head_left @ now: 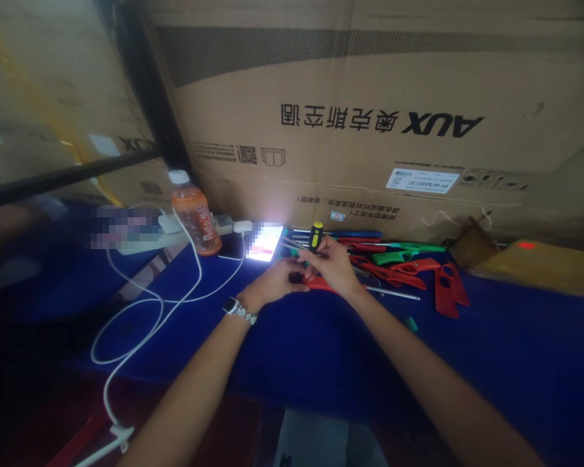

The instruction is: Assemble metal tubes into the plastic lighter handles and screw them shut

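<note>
My left hand, with a watch on the wrist, is closed around the dark end of a red long-necked lighter. The lighter lies sideways, and its metal tube points right. My right hand is bent over the lighter, its fingers closed at a black-and-yellow screwdriver that stands handle up. The screwdriver's lower end is hidden by my fingers. Just beyond and to the right is a pile of lighters with red handles and green handles.
An orange drink bottle stands at the left, beside a power strip and a looping white cable. A lit phone lies behind my hands. A big cardboard box walls off the back; a yellowish packet lies right on the blue cloth.
</note>
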Action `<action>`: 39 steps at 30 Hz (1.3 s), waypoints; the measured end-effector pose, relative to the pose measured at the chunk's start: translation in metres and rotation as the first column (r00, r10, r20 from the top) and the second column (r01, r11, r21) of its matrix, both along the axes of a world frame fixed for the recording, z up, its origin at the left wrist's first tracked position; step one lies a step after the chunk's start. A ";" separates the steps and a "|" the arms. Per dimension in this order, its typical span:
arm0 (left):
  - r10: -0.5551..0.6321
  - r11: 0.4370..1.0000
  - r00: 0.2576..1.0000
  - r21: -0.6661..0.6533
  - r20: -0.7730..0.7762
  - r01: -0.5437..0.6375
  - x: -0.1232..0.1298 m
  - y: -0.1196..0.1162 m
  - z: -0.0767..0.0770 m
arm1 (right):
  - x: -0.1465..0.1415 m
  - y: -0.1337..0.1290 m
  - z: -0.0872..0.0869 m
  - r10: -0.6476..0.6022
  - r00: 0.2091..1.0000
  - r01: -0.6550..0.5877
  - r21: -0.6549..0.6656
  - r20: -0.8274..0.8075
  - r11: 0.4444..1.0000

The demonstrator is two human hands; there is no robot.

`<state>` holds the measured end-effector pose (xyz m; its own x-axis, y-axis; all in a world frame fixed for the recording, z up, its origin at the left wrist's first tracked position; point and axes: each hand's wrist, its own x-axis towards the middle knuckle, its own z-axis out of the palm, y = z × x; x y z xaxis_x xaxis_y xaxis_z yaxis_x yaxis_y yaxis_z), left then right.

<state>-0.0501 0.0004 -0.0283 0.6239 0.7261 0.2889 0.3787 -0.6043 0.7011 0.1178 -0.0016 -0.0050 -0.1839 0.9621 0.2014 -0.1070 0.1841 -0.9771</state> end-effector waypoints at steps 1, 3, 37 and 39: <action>-0.001 1.000 1.000 0.000 0.000 0.001 0.000 0.000 0.000 | -0.003 -0.001 0.000 -0.009 1.000 0.009 -0.005 -0.011 1.000; -0.004 1.000 1.000 0.000 -0.002 0.004 0.000 0.001 -0.001 | -0.004 -0.005 0.002 -0.011 1.000 0.011 0.000 -0.004 1.000; -0.018 0.997 0.997 -0.070 0.069 0.023 0.001 -0.002 0.000 | 0.004 -0.006 0.003 0.022 0.993 -0.033 0.091 0.119 0.995; -0.034 0.995 0.994 -0.093 0.101 0.044 0.002 -0.003 0.000 | 0.011 -0.008 0.006 0.144 0.977 -0.163 0.112 0.157 0.980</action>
<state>-0.0483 -0.0025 -0.0283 0.6242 0.7287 0.2817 0.2820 -0.5464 0.7886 0.1285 -0.0097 0.0005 -0.3642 0.8893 0.2767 0.0003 0.2972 -0.9548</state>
